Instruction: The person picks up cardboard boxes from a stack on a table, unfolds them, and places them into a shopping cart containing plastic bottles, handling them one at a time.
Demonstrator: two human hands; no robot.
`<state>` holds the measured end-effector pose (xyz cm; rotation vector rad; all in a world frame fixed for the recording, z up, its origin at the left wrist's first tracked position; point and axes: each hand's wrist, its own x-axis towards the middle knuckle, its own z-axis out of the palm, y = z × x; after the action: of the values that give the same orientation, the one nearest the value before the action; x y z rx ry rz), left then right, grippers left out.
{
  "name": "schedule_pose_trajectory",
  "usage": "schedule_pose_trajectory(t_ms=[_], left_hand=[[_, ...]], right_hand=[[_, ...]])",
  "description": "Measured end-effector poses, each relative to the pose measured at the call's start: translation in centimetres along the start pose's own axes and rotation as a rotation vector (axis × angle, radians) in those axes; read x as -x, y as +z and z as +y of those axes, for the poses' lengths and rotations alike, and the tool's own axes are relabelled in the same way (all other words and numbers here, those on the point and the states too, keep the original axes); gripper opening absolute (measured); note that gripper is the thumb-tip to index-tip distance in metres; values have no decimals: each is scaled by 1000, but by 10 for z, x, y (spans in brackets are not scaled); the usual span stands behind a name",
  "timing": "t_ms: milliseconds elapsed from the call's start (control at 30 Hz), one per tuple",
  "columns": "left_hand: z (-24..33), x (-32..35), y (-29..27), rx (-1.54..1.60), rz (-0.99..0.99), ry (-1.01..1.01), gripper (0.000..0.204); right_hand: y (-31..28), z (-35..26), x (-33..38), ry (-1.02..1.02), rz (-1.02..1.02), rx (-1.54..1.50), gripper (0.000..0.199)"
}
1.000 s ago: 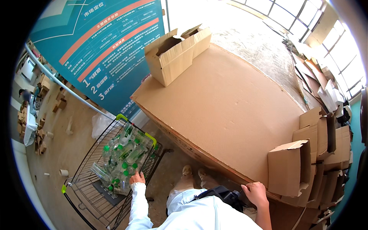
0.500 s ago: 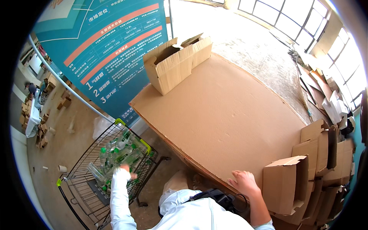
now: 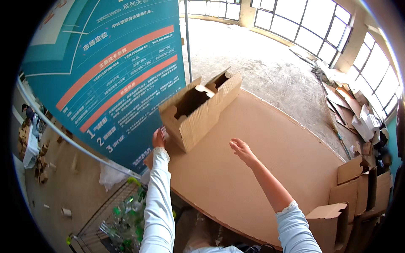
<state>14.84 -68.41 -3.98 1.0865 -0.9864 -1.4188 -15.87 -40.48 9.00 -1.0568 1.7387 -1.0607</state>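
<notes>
Two brown cardboard boxes [image 3: 200, 122], or one box with two openings, stand with flaps up at the far left of the cardboard-topped table [image 3: 261, 181]. Beside the near left end of the cardboard is my left hand [image 3: 159, 138], fingers partly spread and apparently empty; whether it touches the box is hard to tell. My right hand [image 3: 241, 149] is held open above the table, to the right of the boxes, with nothing in it. Below my left forearm, a shopping cart [image 3: 95, 219] carries several clear plastic bottles [image 3: 126, 215] with green caps.
A tall teal banner [image 3: 122, 80] on a metal frame rises behind the table's left end. Open cardboard boxes [image 3: 327, 223] are stacked along the right edge. Flattened cardboard and scrap [image 3: 346, 105] lie by the windows. A person [image 3: 28, 111] is far left.
Both hands have moved forward: the left from above the cart to the boxes' left end, the right from the table's near edge to over its middle. The view has tilted up.
</notes>
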Motion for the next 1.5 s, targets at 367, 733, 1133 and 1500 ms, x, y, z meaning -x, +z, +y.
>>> schedule_pose_trajectory(t_ms=[367,733,1133,1500], left_hand=[[24,20,39,-10,-180,-56,57],[48,114,42,-308,-321,271,53],[22,265,71,-260,-603,-176,49],[109,140,26,-418,-149,589,17]], right_hand=[[42,-6,-165,-18,304,-554,72],[38,4,-35,-173,345,-196,57],[19,73,244,-13,570,-241,47],[84,-100,315,-551,-436,-109,52]])
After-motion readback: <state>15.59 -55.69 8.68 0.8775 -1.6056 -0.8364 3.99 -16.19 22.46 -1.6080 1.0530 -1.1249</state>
